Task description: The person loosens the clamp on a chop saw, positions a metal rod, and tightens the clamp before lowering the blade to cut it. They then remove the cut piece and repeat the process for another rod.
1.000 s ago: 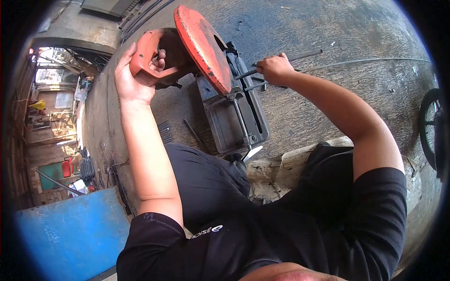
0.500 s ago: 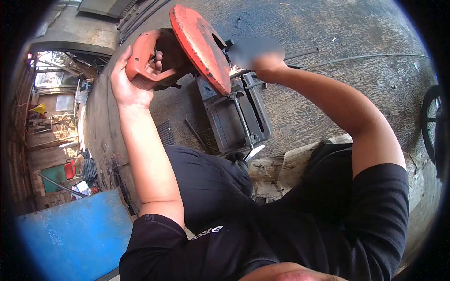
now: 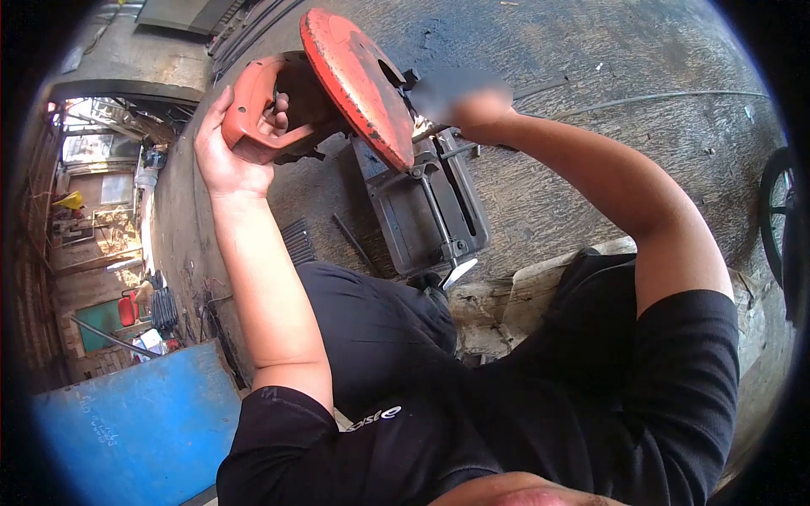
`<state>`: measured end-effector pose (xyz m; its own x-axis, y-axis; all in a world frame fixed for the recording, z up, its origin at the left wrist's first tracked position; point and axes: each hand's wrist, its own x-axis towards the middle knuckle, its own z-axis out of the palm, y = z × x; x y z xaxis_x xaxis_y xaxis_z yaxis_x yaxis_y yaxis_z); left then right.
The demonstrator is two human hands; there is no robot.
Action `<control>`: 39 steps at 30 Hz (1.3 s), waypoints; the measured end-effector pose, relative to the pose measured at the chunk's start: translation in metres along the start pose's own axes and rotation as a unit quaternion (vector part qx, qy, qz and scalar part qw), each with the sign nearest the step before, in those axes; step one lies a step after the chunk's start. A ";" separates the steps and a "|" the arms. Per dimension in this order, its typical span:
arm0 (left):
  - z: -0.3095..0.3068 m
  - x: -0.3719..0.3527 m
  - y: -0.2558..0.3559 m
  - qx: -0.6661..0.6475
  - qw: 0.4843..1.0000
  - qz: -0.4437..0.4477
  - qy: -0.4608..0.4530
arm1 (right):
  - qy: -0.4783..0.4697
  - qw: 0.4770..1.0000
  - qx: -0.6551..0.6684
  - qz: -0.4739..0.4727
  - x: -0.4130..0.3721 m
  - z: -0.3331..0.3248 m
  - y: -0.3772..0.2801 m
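My left hand (image 3: 240,148) is wrapped round the orange-red handle (image 3: 249,101) of a cut-off saw, at the upper left. The saw's worn red round guard (image 3: 359,84) tilts over its grey metal base (image 3: 413,215). Small bright sparks (image 3: 422,126) show at the guard's lower right edge. Close to them is my right hand (image 3: 483,110), beside a dark rod (image 3: 540,88); a blurred patch hides its fingers. A screw clamp (image 3: 437,207) with a pale lever (image 3: 458,273) runs along the base.
Several dark metal pieces (image 3: 297,240) and a single bar (image 3: 356,242) lie left of the base. A long thin rod (image 3: 666,96) crosses the floor at right, towards a dark wheel (image 3: 774,215). A blue panel (image 3: 139,422) stands at lower left.
My left hand and the saw's handle and guard have shifted very slightly left in view. The dark rod beside my right hand has moved slightly. Sparks show in both frames.
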<state>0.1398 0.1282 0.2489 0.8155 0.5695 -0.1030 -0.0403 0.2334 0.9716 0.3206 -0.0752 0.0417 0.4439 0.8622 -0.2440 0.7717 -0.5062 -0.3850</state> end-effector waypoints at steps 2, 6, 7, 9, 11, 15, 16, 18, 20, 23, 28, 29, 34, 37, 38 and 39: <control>0.001 0.000 0.000 -0.002 1.000 -0.002 -0.005 | -0.001 1.000 0.005 0.002 0.002 0.000 0.000; 0.004 -0.002 0.000 -0.002 1.000 0.000 0.004 | 0.001 1.000 -0.001 -0.010 0.003 -0.001 0.002; 0.004 -0.002 0.000 -0.004 1.000 0.000 -0.002 | 0.002 1.000 0.001 -0.005 0.004 -0.001 0.001; 0.003 -0.003 0.001 -0.010 1.000 -0.009 -0.012 | -0.007 1.000 -0.024 -0.016 0.003 -0.003 0.002; 0.002 -0.001 0.002 -0.030 0.999 -0.015 -0.037 | -0.013 1.000 -0.019 -0.011 0.002 -0.004 0.002; 0.002 -0.001 0.000 0.007 1.000 -0.003 -0.009 | -0.011 1.000 0.019 -0.011 0.006 0.005 0.010; 0.000 -0.001 0.000 0.002 1.000 -0.007 0.000 | -0.002 0.999 0.046 -0.004 0.008 0.009 0.012; -0.003 0.000 -0.001 -0.003 1.000 -0.011 0.008 | 0.008 0.998 0.064 -0.010 0.010 0.013 0.017; -0.005 0.000 0.000 0.000 0.999 -0.010 -0.031 | 0.018 0.997 0.080 -0.017 0.011 0.014 0.022; 0.000 -0.003 0.000 0.004 1.000 -0.006 -0.023 | 0.009 0.996 0.083 -0.030 0.014 0.014 0.030; 0.004 -0.005 -0.002 0.005 1.000 -0.001 -0.029 | -0.002 0.997 0.046 -0.060 0.021 0.010 0.032; 0.004 -0.005 -0.002 0.000 1.000 -0.005 -0.031 | -0.002 0.997 0.046 -0.061 0.020 0.010 0.030; 0.003 -0.004 -0.001 -0.016 0.999 -0.005 -0.032 | -0.013 0.997 0.075 0.009 0.014 0.001 0.013; 0.002 -0.004 -0.001 -0.019 0.999 -0.003 -0.033 | -0.016 0.998 0.066 -0.003 0.015 -0.004 0.012; 0.001 -0.004 -0.001 -0.023 0.999 -0.006 -0.039 | -0.016 0.998 0.066 -0.003 0.017 -0.003 0.013; 0.002 -0.005 -0.001 -0.022 0.999 -0.006 -0.039 | -0.031 0.998 0.056 -0.007 0.019 -0.003 0.013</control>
<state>0.1372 0.1238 0.2489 0.8582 0.5041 -0.0969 -0.0540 0.2763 0.9596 0.3407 -0.0651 0.0341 0.4008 0.8686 -0.2915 0.7201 -0.4953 -0.4859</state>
